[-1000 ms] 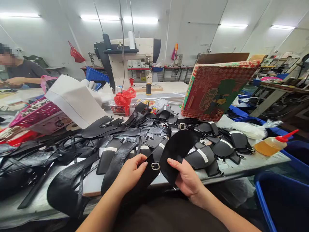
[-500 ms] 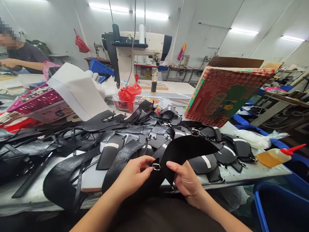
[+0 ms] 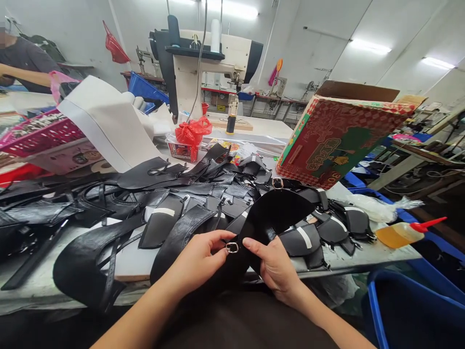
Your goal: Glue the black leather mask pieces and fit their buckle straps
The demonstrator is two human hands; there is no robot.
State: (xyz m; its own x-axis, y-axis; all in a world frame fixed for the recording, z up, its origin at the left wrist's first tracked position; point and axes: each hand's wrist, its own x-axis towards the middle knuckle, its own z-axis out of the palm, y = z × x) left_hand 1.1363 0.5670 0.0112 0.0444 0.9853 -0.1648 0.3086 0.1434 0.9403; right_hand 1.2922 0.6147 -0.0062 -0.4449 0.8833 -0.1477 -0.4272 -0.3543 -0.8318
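My left hand (image 3: 201, 258) is closed in a pinch on a short black strap with a small silver buckle (image 3: 232, 247). Just beside it, my right hand (image 3: 273, 264) grips a curved black leather piece (image 3: 272, 211), thumb on top and fingers behind. A second silver buckle (image 3: 278, 183) shows at the upper edge of this piece. The strap's end meets the leather piece between my two hands; whether it is fastened there I cannot tell. Under and around them lie more curved black leather pieces (image 3: 80, 264) and rounded black panels with white strips (image 3: 301, 239).
Behind the leather pile stands a sewing machine (image 3: 183, 82). A red patterned carton (image 3: 341, 140) leans at the right, near a glue bottle with a red nozzle (image 3: 399, 235). A blue bin (image 3: 417, 310) sits lower right. At left are a pink basket (image 3: 43, 133) and a co-worker (image 3: 29, 60).
My view has shifted slightly. The right hand has tilted the leather piece, drawing its far end inward and raising its upper edge. Both hands keep their holds, now closer together.
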